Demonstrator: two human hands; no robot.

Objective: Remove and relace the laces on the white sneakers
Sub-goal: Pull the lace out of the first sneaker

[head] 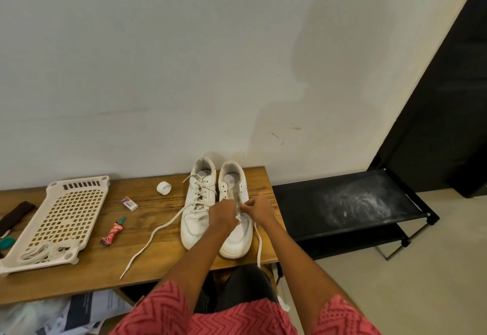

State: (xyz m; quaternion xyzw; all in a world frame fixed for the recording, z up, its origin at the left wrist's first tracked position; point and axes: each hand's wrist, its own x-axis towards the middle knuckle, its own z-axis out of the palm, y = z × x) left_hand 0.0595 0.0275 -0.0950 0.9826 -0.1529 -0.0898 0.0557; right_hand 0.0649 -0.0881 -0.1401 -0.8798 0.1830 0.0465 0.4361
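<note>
Clearly, the desk (147,218) carries everything, with both white sneakers stood at its right end, heels toward the back edge and toes toward the front edge. The perforated tray (63,216) lies at the left end, with coiled laces (44,251) in its near corner. The left sneaker (197,202) is seen laced, one long lace end (155,232) trailing across the wood toward the front edge. The right sneaker (234,237) has bare upper eyelets; its lace (259,245) hangs over the front edge beside it.

Both hands are closed at the lowest eyelets: the left hand (222,214) is curled round the lace, and the right hand (257,209) pinches a strand between fingertips.

Several slips are judged possible. The unheld sneaker could be dragged toward the right edge by a hard pull. Uneven ends could result if one side is drawn through further. The hanging lace could be snagged on the knee below. An eyelet could be skipped, since the hands hide the lowest row. The small eraser (129,203) and tape roll (164,188) lie well apart and pose little risk.
</note>
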